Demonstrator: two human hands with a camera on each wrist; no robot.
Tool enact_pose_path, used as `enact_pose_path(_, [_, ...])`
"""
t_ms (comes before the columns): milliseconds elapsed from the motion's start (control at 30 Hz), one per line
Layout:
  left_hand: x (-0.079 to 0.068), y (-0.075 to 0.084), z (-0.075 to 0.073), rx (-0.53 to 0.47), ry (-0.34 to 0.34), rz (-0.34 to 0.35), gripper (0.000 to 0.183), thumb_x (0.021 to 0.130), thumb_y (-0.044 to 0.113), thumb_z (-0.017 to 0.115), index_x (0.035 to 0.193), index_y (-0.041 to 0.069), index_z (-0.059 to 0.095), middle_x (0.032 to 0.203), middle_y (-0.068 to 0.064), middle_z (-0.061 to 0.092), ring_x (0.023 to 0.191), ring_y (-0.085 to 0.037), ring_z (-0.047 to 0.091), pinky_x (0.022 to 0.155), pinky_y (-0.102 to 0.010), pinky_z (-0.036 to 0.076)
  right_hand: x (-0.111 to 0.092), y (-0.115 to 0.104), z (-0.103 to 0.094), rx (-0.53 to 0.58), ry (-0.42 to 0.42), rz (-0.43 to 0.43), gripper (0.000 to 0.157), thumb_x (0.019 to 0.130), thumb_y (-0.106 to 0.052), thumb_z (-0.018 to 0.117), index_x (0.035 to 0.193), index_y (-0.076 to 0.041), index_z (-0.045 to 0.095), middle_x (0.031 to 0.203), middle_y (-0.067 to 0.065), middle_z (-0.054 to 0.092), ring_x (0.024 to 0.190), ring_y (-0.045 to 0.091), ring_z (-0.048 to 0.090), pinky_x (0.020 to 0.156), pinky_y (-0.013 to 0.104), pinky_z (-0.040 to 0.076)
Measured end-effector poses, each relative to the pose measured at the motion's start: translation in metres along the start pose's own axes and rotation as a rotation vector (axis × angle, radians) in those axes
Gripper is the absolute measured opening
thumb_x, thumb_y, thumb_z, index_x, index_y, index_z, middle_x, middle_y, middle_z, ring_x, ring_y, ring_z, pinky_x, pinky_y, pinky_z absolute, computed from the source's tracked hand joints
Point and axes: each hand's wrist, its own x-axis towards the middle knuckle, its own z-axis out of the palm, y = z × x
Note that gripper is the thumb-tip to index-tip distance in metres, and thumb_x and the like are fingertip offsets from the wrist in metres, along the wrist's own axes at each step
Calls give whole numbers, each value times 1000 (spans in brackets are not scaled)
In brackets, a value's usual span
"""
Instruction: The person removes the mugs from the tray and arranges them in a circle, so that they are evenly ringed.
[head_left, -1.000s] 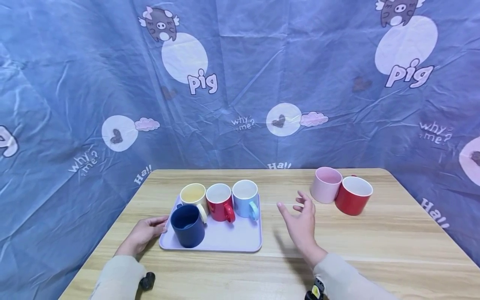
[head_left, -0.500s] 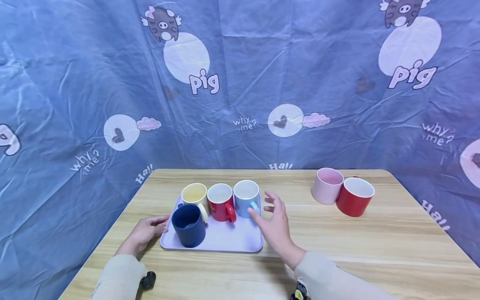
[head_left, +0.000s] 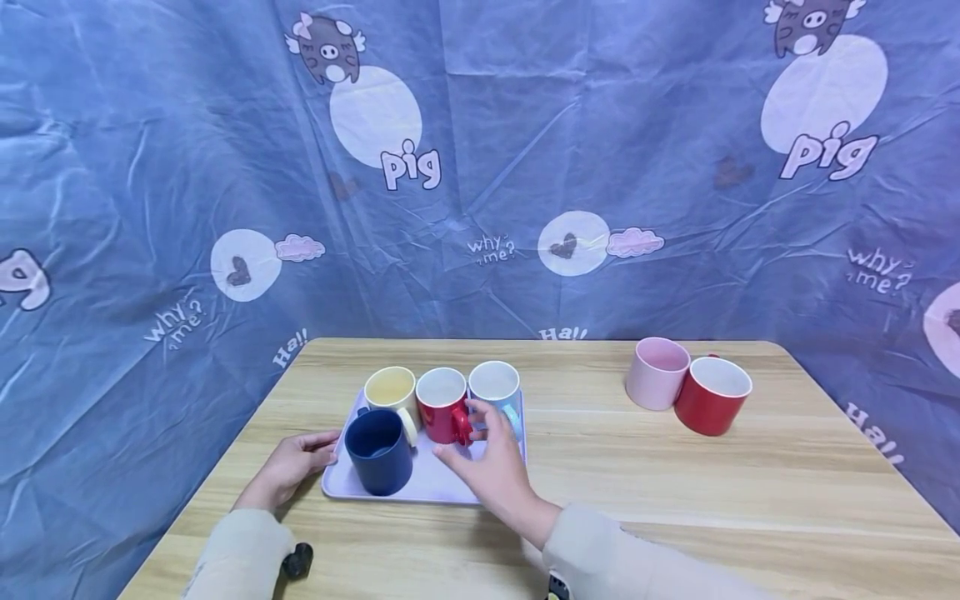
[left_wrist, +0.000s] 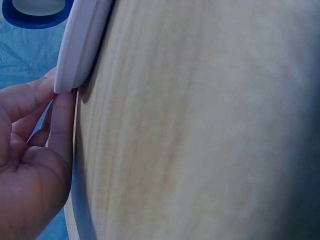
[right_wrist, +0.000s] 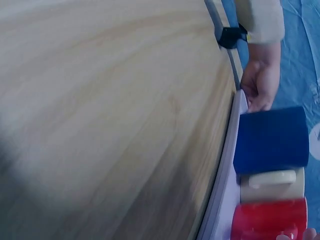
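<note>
My left hand [head_left: 288, 468] grips the left edge of a lilac tray [head_left: 442, 482]; the left wrist view shows the tray's rim [left_wrist: 80, 47] between thumb and fingers. My right hand [head_left: 497, 467] reaches over the tray, thumb and fingers spread, its fingertips close to the handle of a red mug [head_left: 441, 419]. Whether they touch that handle is unclear. A navy mug [head_left: 379, 462] stands at the tray's front left. Behind it is a cream mug [head_left: 390, 387], and a light blue mug [head_left: 497, 382] stands right of the red one, partly hidden by my right hand.
At the table's back right, a pink mug [head_left: 654, 383] stands against a larger red mug [head_left: 708, 408]. The wooden table [head_left: 637, 475] runs back to a blue patterned cloth [head_left: 480, 167] hanging behind and at the sides.
My right hand has moved left from beside the tray, past the light blue mug, to the red mug on the tray. My left hand stays at the tray's edge.
</note>
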Motion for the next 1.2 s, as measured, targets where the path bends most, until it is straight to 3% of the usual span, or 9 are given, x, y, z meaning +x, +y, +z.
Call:
enact_pose_path(267, [1, 0, 2, -2, 5, -5, 47, 84, -12, 59, 129, -19, 46, 119, -27, 59, 97, -11, 61, 83, -24, 53, 1, -3, 22, -53, -71, -23, 75, 72, -40, 82, 132, -11, 47, 113, 8, 51, 99, 20, 53, 87, 38, 50])
enact_pose_path(633, [2, -1, 2, 11, 4, 0, 47, 84, -12, 60, 129, -19, 46, 120, -27, 59, 98, -11, 61, 83, -23, 53, 9, -1, 48, -87, -133, -29, 77, 68, -40, 85, 128, -7, 50, 112, 9, 51, 97, 25, 53, 82, 30, 49])
enact_pose_path(767, [1, -1, 2, 16, 8, -4, 47, 84, -11, 61, 128, -18, 47, 120, -27, 59, 98, -12, 61, 82, -23, 53, 12, -1, 58, -107, -144, -30, 78, 68, -41, 85, 129, -8, 50, 113, 9, 50, 95, 23, 51, 78, 31, 47])
enact_pose_path(967, [0, 0, 2, 23, 6, 3, 47, 84, -11, 61, 128, -19, 46, 118, -26, 61, 97, -11, 61, 81, -22, 53, 14, -4, 72, -181, -124, -10, 85, 64, -44, 86, 131, -9, 49, 113, 6, 48, 102, 22, 52, 89, 37, 48])
enact_pose_path(1200, [-1, 1, 2, 33, 15, -2, 48, 84, -11, 61, 129, -19, 45, 118, -26, 60, 98, -12, 60, 81, -22, 53, 14, -6, 86, -216, -98, 20, 87, 61, -43, 88, 130, -8, 48, 113, 7, 46, 105, 23, 50, 92, 37, 47])
